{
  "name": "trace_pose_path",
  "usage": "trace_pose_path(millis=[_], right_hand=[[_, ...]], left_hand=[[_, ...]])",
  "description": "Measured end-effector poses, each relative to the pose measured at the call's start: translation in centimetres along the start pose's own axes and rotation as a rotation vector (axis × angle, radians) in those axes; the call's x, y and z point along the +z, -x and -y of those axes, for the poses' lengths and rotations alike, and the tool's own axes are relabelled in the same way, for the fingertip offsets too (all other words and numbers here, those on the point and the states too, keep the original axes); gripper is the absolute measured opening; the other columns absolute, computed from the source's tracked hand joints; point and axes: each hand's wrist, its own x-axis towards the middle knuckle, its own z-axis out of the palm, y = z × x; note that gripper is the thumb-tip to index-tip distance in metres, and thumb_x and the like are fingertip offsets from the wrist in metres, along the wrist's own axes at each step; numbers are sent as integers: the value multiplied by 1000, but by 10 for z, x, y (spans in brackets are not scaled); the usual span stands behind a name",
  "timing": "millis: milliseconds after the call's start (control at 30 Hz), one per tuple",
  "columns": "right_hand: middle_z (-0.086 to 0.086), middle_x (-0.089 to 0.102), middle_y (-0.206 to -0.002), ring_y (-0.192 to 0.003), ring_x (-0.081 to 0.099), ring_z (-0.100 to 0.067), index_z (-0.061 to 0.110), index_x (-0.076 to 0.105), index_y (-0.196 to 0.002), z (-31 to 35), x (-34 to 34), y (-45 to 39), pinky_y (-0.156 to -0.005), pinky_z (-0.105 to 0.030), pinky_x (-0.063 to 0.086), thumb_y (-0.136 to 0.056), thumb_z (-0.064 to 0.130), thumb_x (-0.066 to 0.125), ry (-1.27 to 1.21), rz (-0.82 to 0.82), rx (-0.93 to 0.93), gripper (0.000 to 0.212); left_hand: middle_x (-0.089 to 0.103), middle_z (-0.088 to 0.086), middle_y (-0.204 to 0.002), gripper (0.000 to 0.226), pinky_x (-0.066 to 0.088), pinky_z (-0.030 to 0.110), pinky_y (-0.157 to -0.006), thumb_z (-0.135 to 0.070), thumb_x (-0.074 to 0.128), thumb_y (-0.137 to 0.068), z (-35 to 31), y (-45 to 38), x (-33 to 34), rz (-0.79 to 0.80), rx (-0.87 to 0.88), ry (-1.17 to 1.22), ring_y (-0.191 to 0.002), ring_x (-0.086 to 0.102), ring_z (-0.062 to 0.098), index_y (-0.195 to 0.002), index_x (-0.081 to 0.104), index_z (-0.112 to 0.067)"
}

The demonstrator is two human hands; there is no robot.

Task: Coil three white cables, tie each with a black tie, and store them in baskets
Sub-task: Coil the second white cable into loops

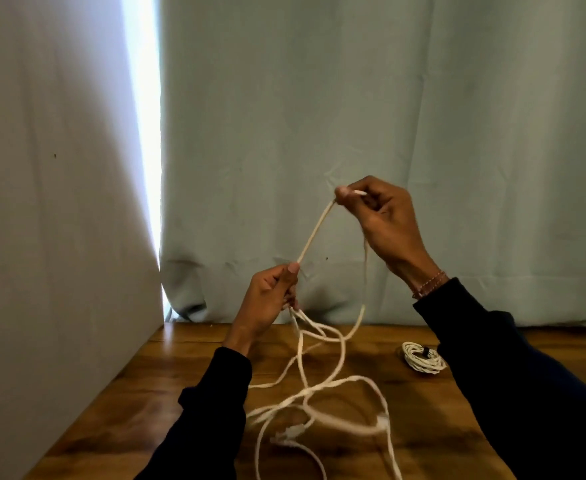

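The long white braided cable (314, 233) runs taut between the two hands above the brown wooden table (167, 375). The right hand (378, 216) pinches it high between thumb and fingertips; the left hand (271, 296) has its fingers curled round it lower down.

Below, the slack lies in crossed loops on the table, and a plug end seems to sit among them, though blur makes that unsure. I judge the main risk is a snag: pulling more length could tighten those crossings into a knot, or drag the plug off the near edge.

A finished white cable coil with a black tie (423, 356) lies well apart to the right. A pale grey-green curtain (354, 116) closes the back, a white panel (42, 202) the left; free room lies rightward.
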Motion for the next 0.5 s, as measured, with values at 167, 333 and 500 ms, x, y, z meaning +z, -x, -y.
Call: trace_pose_path(millis=[167,333,500], right_hand=[[-2,71,-98,-84,62,-17,21,72,-107,-22,-9,-12,-73,-35,49,-97,34,63,326,64,93,19],[-5,62,-128,-115,58,-20,21,53,-139,-37,-3,2,-100,-32,43,-100,29,56,664,303,-56,40],[-2,72,-95,-77,61,-9,16,71,-115,-34,21,11,-72,-28,47,-100,38,57,637,605,-38,31]], left_hand=[[34,6,-64,41,46,28,-56,-42,46,-99,3,-1,-3,-56,-66,92,-55,37,14,-73,47,-11],[40,5,-68,35,38,26,-58,-29,44,-106,1,-6,3,-91,-78,84,-59,38,10,-82,54,-7],[44,-1,-65,35,38,22,-56,-27,39,-108,-7,-9,7,-96,-61,106,-58,40,7,-87,57,-6]])
